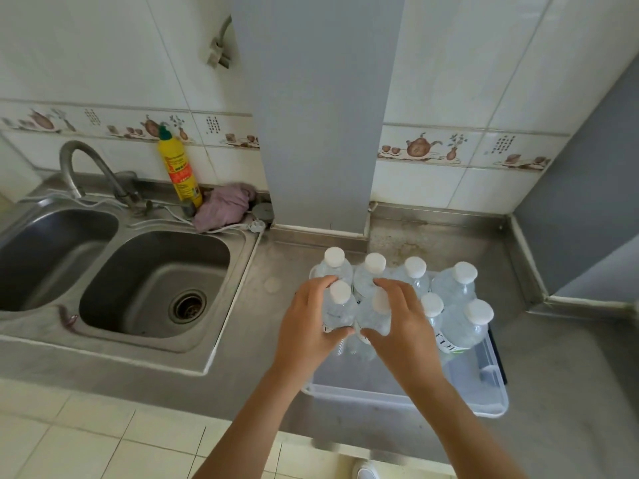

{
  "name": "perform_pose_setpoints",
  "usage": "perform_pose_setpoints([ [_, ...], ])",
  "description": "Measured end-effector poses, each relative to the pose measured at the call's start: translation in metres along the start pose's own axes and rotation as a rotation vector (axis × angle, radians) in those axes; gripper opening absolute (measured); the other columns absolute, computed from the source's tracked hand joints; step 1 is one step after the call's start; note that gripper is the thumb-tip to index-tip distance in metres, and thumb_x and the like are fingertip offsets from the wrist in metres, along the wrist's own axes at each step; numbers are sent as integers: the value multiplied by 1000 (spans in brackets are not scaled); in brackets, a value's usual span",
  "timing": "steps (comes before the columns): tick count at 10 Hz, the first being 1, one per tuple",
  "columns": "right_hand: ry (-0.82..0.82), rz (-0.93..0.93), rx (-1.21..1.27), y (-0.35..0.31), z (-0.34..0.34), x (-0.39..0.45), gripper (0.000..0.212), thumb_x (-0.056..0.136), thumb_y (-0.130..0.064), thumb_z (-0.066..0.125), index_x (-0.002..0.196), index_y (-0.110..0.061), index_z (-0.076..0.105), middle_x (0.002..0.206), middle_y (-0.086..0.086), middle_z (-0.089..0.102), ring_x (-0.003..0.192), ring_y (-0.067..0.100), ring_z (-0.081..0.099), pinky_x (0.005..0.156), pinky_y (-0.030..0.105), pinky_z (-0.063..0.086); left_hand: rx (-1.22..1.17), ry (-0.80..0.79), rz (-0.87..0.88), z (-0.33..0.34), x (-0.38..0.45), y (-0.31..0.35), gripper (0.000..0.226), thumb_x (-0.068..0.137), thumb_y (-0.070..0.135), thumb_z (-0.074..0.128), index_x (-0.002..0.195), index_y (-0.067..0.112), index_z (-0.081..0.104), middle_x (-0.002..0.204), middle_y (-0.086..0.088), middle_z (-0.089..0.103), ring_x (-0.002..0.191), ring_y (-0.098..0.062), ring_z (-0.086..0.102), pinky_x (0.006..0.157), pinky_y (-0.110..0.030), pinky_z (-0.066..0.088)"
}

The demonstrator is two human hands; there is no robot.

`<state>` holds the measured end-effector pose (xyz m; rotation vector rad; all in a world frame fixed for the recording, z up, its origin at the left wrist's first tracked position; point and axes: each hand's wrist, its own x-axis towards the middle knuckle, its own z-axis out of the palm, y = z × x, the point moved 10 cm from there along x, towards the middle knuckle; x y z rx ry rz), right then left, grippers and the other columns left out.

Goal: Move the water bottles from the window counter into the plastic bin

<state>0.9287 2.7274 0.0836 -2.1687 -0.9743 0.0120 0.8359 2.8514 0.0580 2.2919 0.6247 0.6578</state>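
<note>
Steel double sink [103, 257] fills the left of the frame; right basin has a round drain [187, 306] at its bottom. Curved metal faucet [90, 167] rises behind the basins, upper left. Yellow bottle with green cap [179, 169] stands upright against the tiled wall, just right of the faucet. Crumpled purple cloth [224, 206] lies just beside that bottle's base, at the foot of a grey column [316, 108] in the upper centre. White cord with plug [256, 225] runs along the sink's back edge, below the cloth. Tile border with teapot motif [420, 145] crosses the wall, right of the column. Steel countertop [570, 357] spans the right side. Pale floor tiles [69, 440] at lower left.
</note>
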Motion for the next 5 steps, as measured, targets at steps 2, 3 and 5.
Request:
perform_pose_setpoints([
  [2, 51, -131, -104, -13, -18, 3, 61, 63, -9, 85, 118, -14, 59, 119, 4, 61, 101, 25, 61, 63, 35, 56, 174, 0, 146, -8, 6, 27, 67, 67, 32, 87, 126, 20, 58, 118, 4, 65, 106, -20, 61, 85, -25, 43],
  [3, 18, -175, -185, -14, -15, 2, 53, 64, -11, 85, 112, -12, 63, 116, 8, 63, 97, 29, 63, 56, 37, 58, 218, -30, 143, -9, 7, 30, 66, 68, 36, 86, 125, 20, 59, 116, 3, 67, 103, -20, 63, 80, -23, 41],
  [5, 138, -304, -246, -39, -48, 2, 33, 77, -19, 75, 108, -14, 65, 108, 4, 65, 98, 25, 63, 54, 30, 54, 267, 9, 258, -24, 16, 56, 46, 83, 43, 72, 119, 19, 61, 115, 3, 67, 101, -20, 64, 80, -27, 42],
])
